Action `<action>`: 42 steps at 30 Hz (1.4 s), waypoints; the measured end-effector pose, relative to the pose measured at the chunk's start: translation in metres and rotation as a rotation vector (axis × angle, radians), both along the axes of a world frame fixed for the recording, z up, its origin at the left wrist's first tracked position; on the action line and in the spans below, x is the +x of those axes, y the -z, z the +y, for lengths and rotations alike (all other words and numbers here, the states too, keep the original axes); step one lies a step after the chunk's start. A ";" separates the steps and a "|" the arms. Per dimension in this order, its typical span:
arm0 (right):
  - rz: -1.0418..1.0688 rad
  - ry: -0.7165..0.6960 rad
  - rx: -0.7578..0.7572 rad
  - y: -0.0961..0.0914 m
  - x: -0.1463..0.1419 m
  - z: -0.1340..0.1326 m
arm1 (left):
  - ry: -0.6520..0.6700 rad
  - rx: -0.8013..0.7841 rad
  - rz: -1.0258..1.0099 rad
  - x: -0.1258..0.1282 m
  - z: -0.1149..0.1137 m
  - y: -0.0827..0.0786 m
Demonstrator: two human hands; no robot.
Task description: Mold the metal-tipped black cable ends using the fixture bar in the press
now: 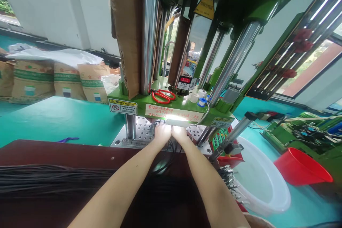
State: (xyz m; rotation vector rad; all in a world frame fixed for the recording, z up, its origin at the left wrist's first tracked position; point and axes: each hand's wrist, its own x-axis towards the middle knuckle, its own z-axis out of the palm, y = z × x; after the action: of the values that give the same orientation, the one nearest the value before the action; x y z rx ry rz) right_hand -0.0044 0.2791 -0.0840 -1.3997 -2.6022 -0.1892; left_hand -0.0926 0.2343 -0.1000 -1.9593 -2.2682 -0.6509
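My left hand (162, 132) and my right hand (179, 134) reach side by side under the front edge of a green press (128, 96). A lit lamp (177, 122) glares just above them. My fingers are hidden behind the lamp and its glare, so what they hold does not show. Below my hands, a loop of black cable (171, 156) hangs down over the edge of the brown table. A perforated metal plate (143, 128) forms the press bed around my hands.
Red-handled scissors (162, 96) and tape rolls (194, 97) sit on the press. Black cables (48, 180) lie along the brown table (66, 155). To the right are a control panel (219, 139), metal parts (231, 183), a white tub (280, 196) and a red bucket (299, 169).
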 end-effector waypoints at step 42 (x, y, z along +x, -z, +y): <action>0.036 -0.197 -0.126 0.000 0.030 0.003 | 0.438 -0.090 0.006 -0.057 0.002 0.004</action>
State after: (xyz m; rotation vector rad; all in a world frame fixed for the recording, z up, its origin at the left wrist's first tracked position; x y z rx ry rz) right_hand 0.0253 0.2826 -0.0843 -1.1599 -2.7417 0.0283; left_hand -0.1498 0.2362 -0.1042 -2.5245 -1.9017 -0.5786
